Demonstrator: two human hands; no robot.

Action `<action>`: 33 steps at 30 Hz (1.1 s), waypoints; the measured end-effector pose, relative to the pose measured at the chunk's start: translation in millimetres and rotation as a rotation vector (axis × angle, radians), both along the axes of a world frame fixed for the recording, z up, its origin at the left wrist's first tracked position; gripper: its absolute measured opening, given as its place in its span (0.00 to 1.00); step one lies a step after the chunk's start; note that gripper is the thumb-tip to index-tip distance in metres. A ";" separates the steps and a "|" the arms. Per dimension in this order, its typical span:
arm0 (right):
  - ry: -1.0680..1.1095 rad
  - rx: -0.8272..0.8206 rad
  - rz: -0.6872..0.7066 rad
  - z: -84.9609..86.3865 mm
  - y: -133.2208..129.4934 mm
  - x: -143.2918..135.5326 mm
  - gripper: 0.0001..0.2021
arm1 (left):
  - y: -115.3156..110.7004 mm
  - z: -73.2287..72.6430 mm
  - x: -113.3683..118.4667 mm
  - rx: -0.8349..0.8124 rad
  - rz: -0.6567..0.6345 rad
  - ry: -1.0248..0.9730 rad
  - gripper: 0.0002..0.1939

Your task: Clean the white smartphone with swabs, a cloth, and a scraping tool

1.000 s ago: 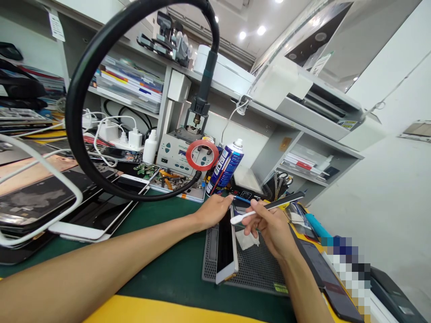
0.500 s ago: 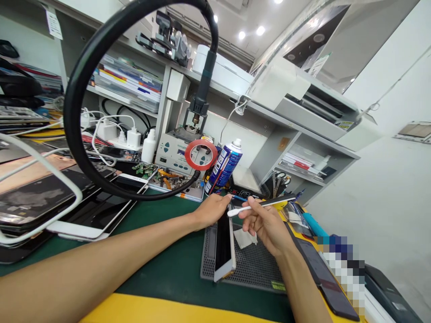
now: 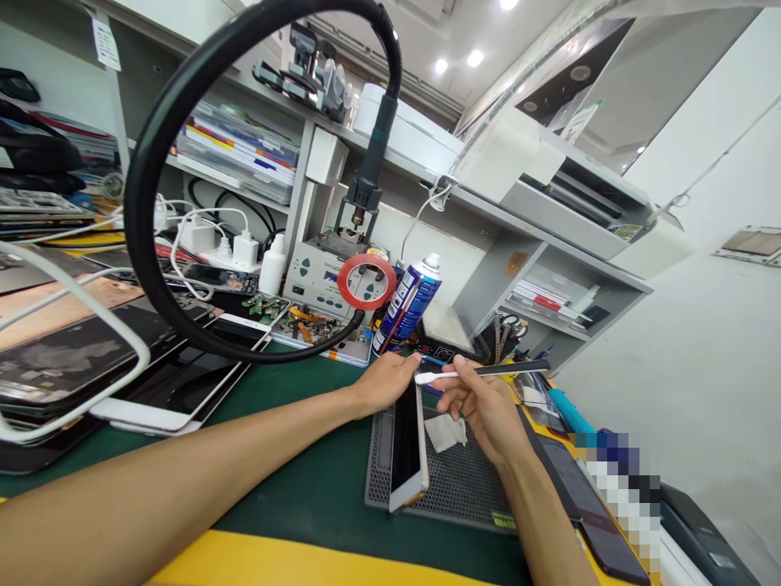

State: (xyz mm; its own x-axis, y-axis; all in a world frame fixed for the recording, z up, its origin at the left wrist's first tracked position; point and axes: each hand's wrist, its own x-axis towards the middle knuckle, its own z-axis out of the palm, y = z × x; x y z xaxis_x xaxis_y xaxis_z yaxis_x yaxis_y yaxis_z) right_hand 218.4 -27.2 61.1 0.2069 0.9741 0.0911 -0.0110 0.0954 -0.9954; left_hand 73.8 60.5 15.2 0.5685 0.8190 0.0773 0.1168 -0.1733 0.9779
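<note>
A smartphone (image 3: pixel 407 443) with a white frame and dark front stands tilted on the grey mesh mat (image 3: pixel 469 480). My left hand (image 3: pixel 386 382) is closed around its far end, thumb on top. In my right hand (image 3: pixel 479 399) is a slim tool (image 3: pixel 512 369) with a white, rounded tip and a long black handle, pinched between thumb and fingers. The white tip hovers over or touches the phone's far end; I cannot tell which. A small white cloth (image 3: pixel 446 432) lies on the mat between the phone and my right hand.
Behind the hands stand a blue spray can (image 3: pixel 407 303) and a hot-air station (image 3: pixel 323 281) with a thick black hose (image 3: pixel 143 195) looping forward. Phones and a white-framed tablet (image 3: pixel 183 391) lie at left. More dark phones (image 3: pixel 601 505) line the right edge.
The tool's black handle has dropped slightly and shifted right, so it lies more level. Both hands stay almost in place, and the phone has not visibly moved.
</note>
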 end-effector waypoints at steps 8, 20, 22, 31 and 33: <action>0.063 -0.095 0.198 0.2 -5.5 4.0 0.16 | -1.7 2.4 -1.1 -0.010 0.000 0.000 0.31; 0.133 -0.099 0.121 -4.2 3.1 6.2 0.16 | 0.1 0.3 -0.8 -0.011 0.017 -0.002 0.30; 0.143 -0.093 0.081 -5.8 5.1 6.2 0.16 | 0.3 0.5 -0.8 -0.006 0.017 0.000 0.30; 0.157 -0.091 0.062 -7.0 6.5 5.6 0.15 | 3.2 -1.5 -0.9 -0.010 0.013 0.008 0.31; 0.157 -0.110 0.122 -6.8 4.3 5.9 0.15 | 4.0 -1.9 -0.8 -0.014 0.013 0.004 0.31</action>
